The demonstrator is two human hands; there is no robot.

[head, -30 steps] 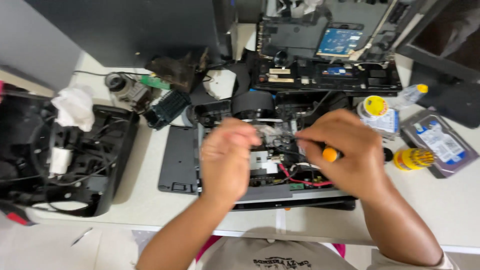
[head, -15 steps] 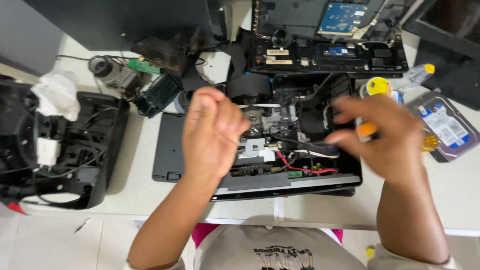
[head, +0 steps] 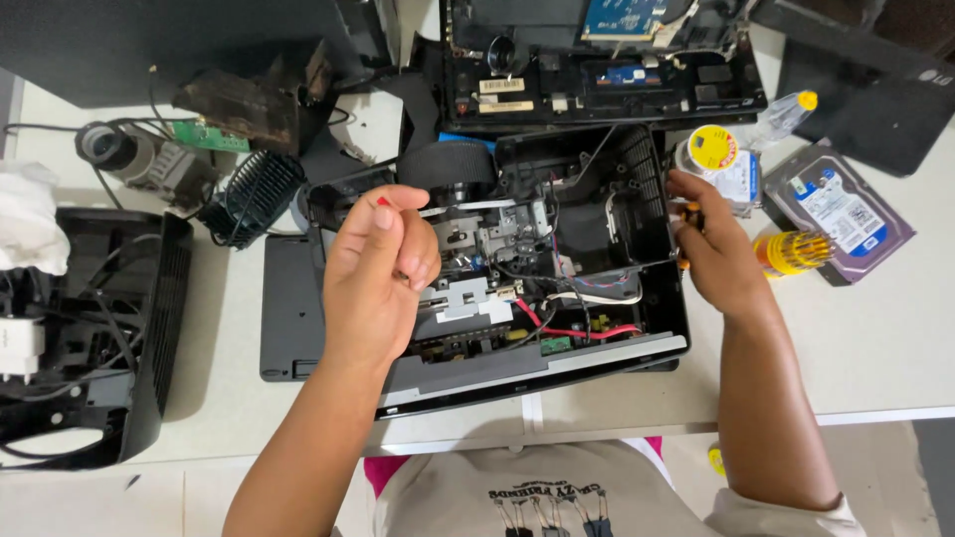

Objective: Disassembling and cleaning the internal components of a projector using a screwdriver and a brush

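Left hand point(head: 378, 268): loosely fisted, fingertips pinching a small red-tipped part, raised over the opened black plastic projector chassis point(head: 497, 298); right hand point(head: 711, 249): curled around an orange-handled screwdriver point(head: 688, 211), mostly hidden, axis indeterminable, beside chassis' right wall; chassis long axis parallel to the white table's point(head: 875, 348) near edge.

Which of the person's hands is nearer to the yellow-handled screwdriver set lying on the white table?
Right. The right hand is just beside the yellow-handled screwdriver set; the left hand hovers over the opened black device, far across.
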